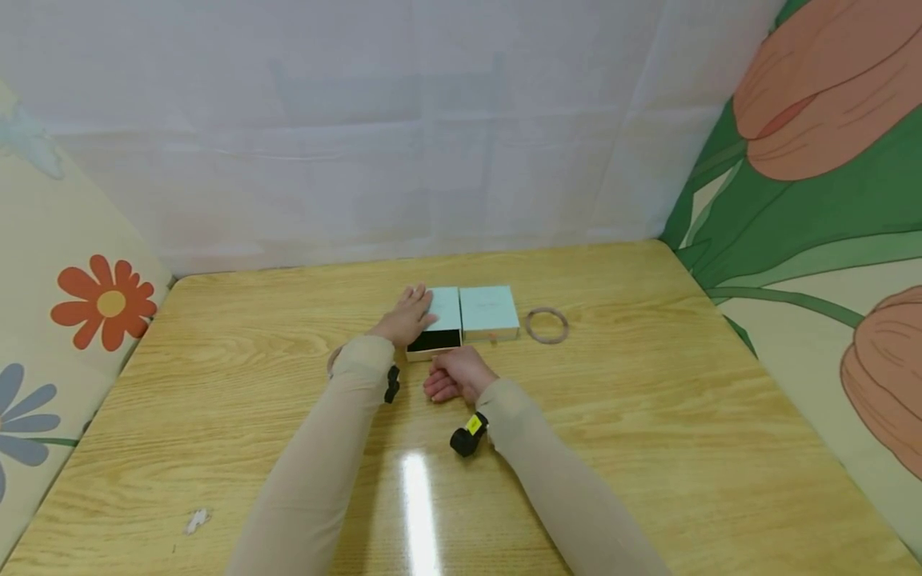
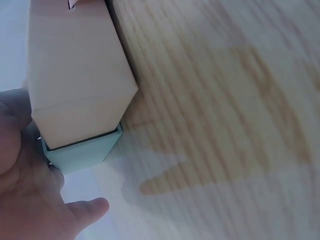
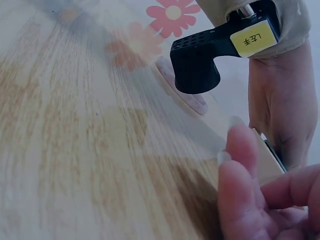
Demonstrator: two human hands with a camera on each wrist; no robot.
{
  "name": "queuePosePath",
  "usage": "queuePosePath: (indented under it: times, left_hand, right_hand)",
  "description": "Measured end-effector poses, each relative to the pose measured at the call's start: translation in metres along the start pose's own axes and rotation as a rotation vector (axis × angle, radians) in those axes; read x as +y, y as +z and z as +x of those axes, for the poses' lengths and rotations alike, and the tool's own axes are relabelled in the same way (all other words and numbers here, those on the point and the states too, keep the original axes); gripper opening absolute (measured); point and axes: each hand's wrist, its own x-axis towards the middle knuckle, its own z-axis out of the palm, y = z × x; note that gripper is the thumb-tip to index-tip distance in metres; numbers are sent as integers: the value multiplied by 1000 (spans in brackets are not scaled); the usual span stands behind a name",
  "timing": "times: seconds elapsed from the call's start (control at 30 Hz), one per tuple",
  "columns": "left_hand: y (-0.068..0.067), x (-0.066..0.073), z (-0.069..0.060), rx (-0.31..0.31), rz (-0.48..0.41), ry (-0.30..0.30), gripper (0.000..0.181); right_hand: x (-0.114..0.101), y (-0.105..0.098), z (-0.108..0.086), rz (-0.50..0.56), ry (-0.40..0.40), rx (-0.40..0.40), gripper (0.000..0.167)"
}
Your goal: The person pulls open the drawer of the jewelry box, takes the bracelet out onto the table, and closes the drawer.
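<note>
A light blue drawer box (image 1: 445, 302) lies near the table's middle, its pale drawer (image 2: 80, 75) partly out and black inside. My left hand (image 1: 405, 318) rests on the sleeve's left part with fingers spread; the little finger sticks out beside it in the left wrist view. At the drawer's front my right hand (image 1: 461, 376) has its thumb and index together at the pink ribbon tab (image 2: 79, 2), apparently pinching it; the contact is hidden. The right hand's other fingers (image 3: 240, 195) are curled. A second light blue box (image 1: 490, 308) adjoins on the right.
A pinkish-grey bangle (image 1: 547, 310) lies right of the boxes. Another mottled bangle (image 3: 180, 90) lies left of the left wrist, mostly hidden in the head view. A small white scrap (image 1: 196, 520) is at the table's (image 1: 648, 400) front left. Patterned walls flank the table.
</note>
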Motion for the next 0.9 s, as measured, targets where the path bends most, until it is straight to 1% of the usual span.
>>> queuePosePath:
  times: [0.47,0.9]
  left_hand:
    - [2,0,1,-8,0,-22,59]
    - [2,0,1,-10,-13,-22,59]
  right_hand:
    - [-1,-1,6,9,9,8,24]
    - [-5,-1,8,16,12,11,22]
